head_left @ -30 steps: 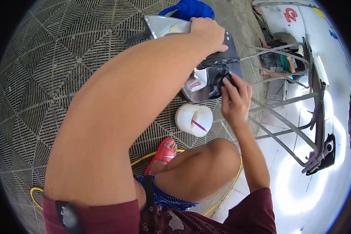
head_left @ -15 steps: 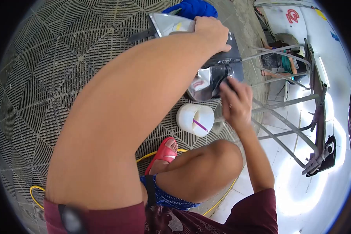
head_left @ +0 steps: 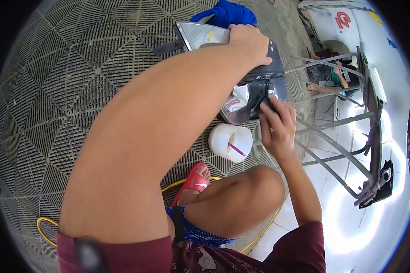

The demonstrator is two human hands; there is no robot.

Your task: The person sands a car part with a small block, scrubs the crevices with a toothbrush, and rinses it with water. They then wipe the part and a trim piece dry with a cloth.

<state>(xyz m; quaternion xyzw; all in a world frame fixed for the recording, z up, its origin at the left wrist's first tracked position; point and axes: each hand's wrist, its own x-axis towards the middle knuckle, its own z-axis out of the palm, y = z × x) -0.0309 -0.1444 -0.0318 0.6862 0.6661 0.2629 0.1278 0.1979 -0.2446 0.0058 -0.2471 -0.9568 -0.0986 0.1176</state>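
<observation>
A silver and black motorcycle body panel with a red mark is held upright over the grating. My left hand grips its top edge, the forearm crossing most of the view. My right hand presses something small and dark against the panel's lower black part; what it pinches is too small to tell. A white tub with a purple-handled tool inside stands on the floor just below the panel.
Patterned metal grating covers the floor. A blue cloth lies behind the panel. A grey metal stand and white bodywork are on the right. A yellow hose runs under my legs, by my red sandal.
My right hand slid a little up and down across the panel's lower part. The panel and my left hand shifted slightly to the right.
</observation>
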